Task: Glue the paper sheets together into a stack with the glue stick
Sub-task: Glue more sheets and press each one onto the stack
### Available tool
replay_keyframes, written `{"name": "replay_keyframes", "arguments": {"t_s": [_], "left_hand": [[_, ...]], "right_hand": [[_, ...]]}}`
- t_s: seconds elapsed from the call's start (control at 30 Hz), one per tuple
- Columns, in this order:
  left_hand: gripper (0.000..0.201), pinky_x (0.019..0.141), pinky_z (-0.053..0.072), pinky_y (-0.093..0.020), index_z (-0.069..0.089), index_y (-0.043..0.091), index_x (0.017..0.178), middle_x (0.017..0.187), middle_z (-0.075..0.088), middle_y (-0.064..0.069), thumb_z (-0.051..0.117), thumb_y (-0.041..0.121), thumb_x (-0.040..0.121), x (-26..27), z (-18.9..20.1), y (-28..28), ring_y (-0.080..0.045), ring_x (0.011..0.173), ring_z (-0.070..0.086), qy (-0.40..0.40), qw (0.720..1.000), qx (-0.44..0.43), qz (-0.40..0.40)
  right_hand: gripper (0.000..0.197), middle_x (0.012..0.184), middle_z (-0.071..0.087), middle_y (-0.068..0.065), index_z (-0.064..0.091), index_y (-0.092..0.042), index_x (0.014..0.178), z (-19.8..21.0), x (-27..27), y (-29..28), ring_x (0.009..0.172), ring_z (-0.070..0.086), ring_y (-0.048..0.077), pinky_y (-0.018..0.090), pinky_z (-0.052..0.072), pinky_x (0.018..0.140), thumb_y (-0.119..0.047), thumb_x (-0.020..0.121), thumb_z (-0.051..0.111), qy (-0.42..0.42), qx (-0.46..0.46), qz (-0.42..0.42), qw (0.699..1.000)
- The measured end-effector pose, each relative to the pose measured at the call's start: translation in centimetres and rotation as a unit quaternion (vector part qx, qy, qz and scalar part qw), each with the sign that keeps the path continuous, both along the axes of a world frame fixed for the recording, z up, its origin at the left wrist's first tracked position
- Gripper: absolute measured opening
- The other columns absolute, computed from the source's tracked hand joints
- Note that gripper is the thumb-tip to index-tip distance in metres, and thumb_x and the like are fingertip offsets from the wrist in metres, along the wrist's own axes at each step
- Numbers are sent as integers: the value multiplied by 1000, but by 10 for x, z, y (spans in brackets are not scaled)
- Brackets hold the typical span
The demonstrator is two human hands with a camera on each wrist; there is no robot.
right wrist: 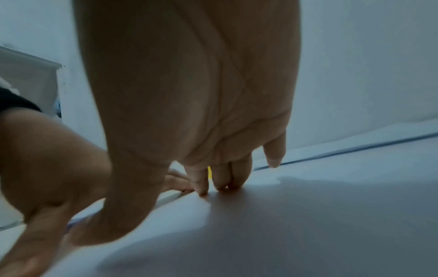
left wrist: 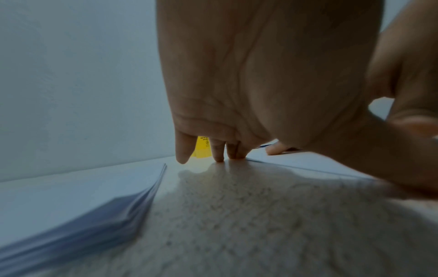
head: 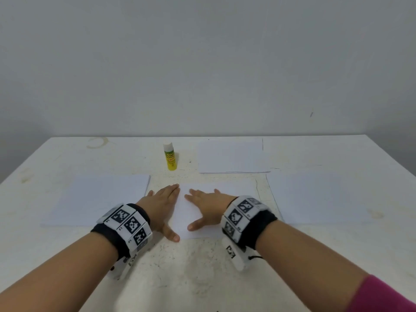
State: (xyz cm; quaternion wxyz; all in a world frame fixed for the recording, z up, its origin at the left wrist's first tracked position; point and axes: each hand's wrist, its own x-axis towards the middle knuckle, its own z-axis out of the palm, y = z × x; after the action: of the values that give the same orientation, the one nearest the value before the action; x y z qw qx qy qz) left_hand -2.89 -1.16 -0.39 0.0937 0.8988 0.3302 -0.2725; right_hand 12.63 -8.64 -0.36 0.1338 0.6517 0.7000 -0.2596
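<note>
Head view: a person's two hands lie flat on a white sheet of paper (head: 202, 212) at the middle of a speckled white table (head: 202, 266). The left hand (head: 163, 207) rests palm down over the sheet's left edge, fingers straight and close together, thumb spread toward the near edge. The right hand (head: 208, 207) rests palm down on the sheet itself, fingers extended and slightly fanned, thumb pointing left. Neither hand grips anything — both are open and only press on the paper.

The glue stick (head: 170, 156), yellow with a white cap, stands upright beyond the hands, apart from them and capped. A stack of paper (head: 99, 199) lies to the left of the middle sheet; another stack (head: 231, 157) lies at the far side, right of the glue stick; a third (head: 319, 197) lies at the right.

Left wrist view: the fingertips (left wrist: 219, 158) of the left hand touch the table surface just beside the sheet's edge, with the layered left stack (left wrist: 94, 215) near them and a strip of the yellow glue stick (left wrist: 201, 148) behind the fingers.

Right wrist view: the fingertips (right wrist: 221, 184) of the right hand press on the sheet, and the thumb is spread wide.

Both wrists carry bands with black-and-white markers (head: 128, 221) — a pink sleeve (head: 387, 296) shows on the right arm.
</note>
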Motion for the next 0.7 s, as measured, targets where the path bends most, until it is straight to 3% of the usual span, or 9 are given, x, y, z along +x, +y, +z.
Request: {"name": "replay_keyframes", "arguments": {"t_s": [0.13,0.27,0.37,0.47,0.53,0.57,0.63,0.7], "left_hand": [[156,117,7,-49,-19,6,149,159,-21,-2,44,87,32,1,3,1,-16,148,-6,7,1000,-14,-5],[152,118,8,-49,-18,5,149,159,-20,-3,48,85,38,1,-2,3,-17,148,-6,10,1000,-7,-16],[150,118,9,-48,-16,5,150,159,-18,-3,51,83,40,0,-2,8,-18,148,-4,5,1000,-13,-28],[146,120,15,-41,-5,8,152,161,-7,0,42,91,41,0,4,17,-18,147,7,-20,999,-42,-12],[132,116,23,-37,13,10,151,158,13,-1,30,93,50,4,7,23,-18,142,22,-58,997,-43,21],[115,113,28,-37,23,11,148,153,23,-2,32,88,63,8,7,25,-19,137,30,-75,996,-36,36],[76,105,35,-36,37,13,139,143,36,-2,41,67,87,15,6,24,-19,128,39,-103,994,2,45],[57,100,39,-33,40,13,135,138,40,-2,47,52,94,20,4,19,-18,123,41,-107,992,49,38]], "right_hand": [[92,161,-3,-5,-1,-22,154,7,46,-17,146,14,19,44,0,118,-62,88,49,-10,-15,-50,999],[96,161,5,-6,3,-24,154,12,88,-41,143,25,23,41,10,118,-63,84,56,-18,-13,-108,994],[95,155,29,2,13,-21,152,14,92,-44,135,37,26,41,21,114,-62,81,61,-28,-4,-129,991],[75,123,57,9,41,-11,132,18,74,-29,113,53,27,43,29,106,-66,83,53,-107,30,-115,987],[60,104,60,6,52,-10,110,21,60,-16,101,57,24,43,33,102,-66,87,47,-135,84,-103,982],[57,109,60,6,53,-11,111,20,52,-10,106,57,24,42,34,102,-63,89,47,-121,102,-85,984],[66,143,44,5,40,-14,139,14,38,0,128,45,25,41,32,108,-56,89,54,-63,83,-33,994],[81,153,31,2,23,-20,151,7,29,4,135,38,25,41,33,110,-50,87,62,-27,42,-17,999]]}}
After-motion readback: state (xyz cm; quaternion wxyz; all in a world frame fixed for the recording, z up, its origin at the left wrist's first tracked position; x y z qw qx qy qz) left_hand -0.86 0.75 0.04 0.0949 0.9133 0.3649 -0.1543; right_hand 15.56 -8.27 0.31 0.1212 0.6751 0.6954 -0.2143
